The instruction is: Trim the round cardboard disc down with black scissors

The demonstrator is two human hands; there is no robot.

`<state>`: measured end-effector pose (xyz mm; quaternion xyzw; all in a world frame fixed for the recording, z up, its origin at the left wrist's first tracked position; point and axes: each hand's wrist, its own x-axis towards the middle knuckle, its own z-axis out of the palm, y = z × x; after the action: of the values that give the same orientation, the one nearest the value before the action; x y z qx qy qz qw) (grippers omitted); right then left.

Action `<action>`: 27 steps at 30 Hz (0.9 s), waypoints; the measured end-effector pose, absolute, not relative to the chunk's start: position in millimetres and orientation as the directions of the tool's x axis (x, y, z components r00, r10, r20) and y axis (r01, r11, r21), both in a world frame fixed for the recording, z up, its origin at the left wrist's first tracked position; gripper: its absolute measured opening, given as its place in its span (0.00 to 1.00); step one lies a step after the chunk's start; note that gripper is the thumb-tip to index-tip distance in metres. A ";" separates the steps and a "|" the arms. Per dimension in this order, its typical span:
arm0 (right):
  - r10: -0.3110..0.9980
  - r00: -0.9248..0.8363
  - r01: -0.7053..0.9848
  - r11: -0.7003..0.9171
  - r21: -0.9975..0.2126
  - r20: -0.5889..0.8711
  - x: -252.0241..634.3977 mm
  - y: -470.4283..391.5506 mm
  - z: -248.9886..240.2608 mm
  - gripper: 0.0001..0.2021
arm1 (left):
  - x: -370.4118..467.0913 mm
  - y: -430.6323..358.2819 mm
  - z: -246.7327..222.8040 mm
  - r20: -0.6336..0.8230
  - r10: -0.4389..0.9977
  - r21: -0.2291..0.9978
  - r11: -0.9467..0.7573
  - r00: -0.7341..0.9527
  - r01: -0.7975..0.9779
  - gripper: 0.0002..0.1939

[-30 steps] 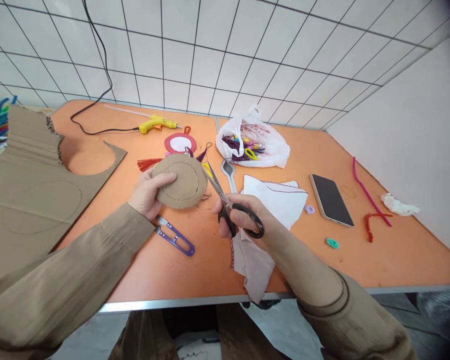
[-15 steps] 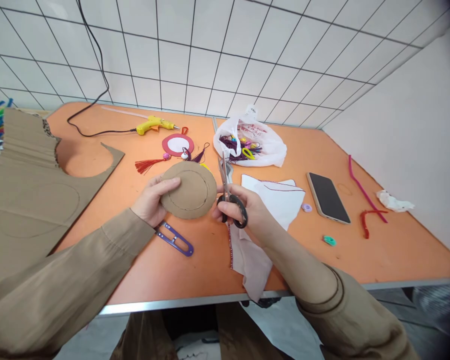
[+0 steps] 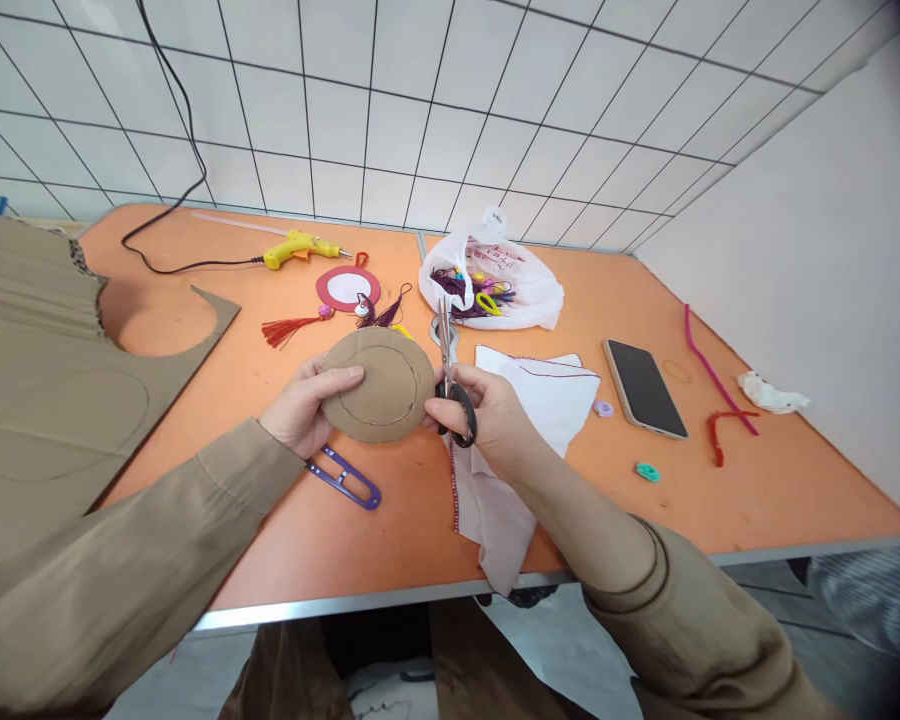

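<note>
A round cardboard disc (image 3: 375,390) with a smaller circle drawn on it is pinched at its left edge by my left hand (image 3: 300,405), thumb on top. My right hand (image 3: 487,415) is closed round the black handles of the scissors (image 3: 445,345), whose blades point away from me and lie close together. Its fingertips reach the disc's right edge. Below the disc lies a purple slotted piece (image 3: 349,480), partly tucked under my left hand. Beneath my right forearm, a white cloth (image 3: 540,390) with dark red stitching spreads to the table's front edge.
A large cardboard sheet (image 3: 52,400) with a round cutout covers the left side. Behind the disc are a yellow glue gun (image 3: 292,248), a red-rimmed round ornament (image 3: 349,289), tassels (image 3: 292,326) and a plastic bag (image 3: 529,290) of craft pieces. A phone (image 3: 645,388) and pipe cleaners (image 3: 712,370) lie right.
My right hand has turned the scissors so the blades are closer together, and its fingertips now touch the disc's edge. The whole view has shifted slightly.
</note>
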<state>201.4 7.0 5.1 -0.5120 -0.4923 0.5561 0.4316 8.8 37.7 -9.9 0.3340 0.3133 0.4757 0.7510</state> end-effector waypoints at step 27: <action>0.996 0.073 -0.167 -0.030 -0.985 -0.043 200.7 11.8 1.6 0.11 | 9.2 32.6 -14.7 -0.096 0.888 0.838 0.317 0.450 -0.445 0.16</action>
<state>200.7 11.8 1.6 -0.4845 -0.4280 0.5295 0.5493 9.2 32.6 -14.7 0.3860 0.2867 0.4389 0.7591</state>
